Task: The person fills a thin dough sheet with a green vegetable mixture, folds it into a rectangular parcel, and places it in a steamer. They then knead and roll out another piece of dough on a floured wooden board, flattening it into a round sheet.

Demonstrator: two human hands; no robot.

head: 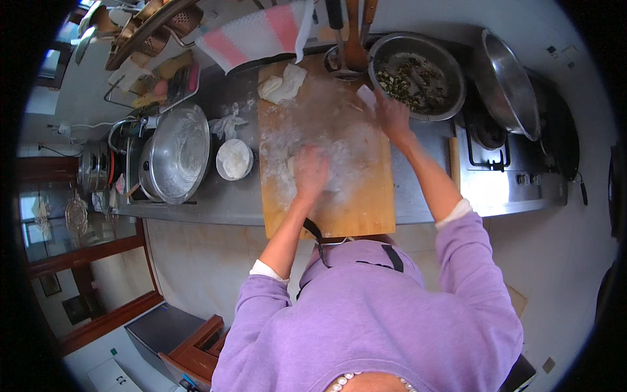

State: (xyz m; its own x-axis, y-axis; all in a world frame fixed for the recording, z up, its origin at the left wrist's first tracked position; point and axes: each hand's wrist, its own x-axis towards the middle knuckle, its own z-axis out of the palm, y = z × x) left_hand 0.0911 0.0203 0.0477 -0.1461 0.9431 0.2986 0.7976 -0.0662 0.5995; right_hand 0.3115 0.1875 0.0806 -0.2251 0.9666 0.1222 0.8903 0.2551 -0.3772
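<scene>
My left hand (312, 169), blurred, is low over the floured wooden board (372, 210). A pale bit of what looks like dough (291, 166) shows at its left edge; whatever lies beneath the palm is hidden. At the board's upper right, my right hand (393, 115) grips a flat white scraper (366, 97), which points up and left beside a steel basin. Loose flour (338, 147) covers much of the wood. A folded, whitish piece of dough or cloth (283, 84) rests at the board's far left corner.
Chopped green filling lies in the steel basin (453, 93). A white bowl of flour (234, 159) and a large tilted steel bowl (181, 154) stand on the left. Rightward are a rolling pin (454, 164), a gas hob (490, 161) and another tilted bowl (507, 81). Utensils (353, 49) stand behind.
</scene>
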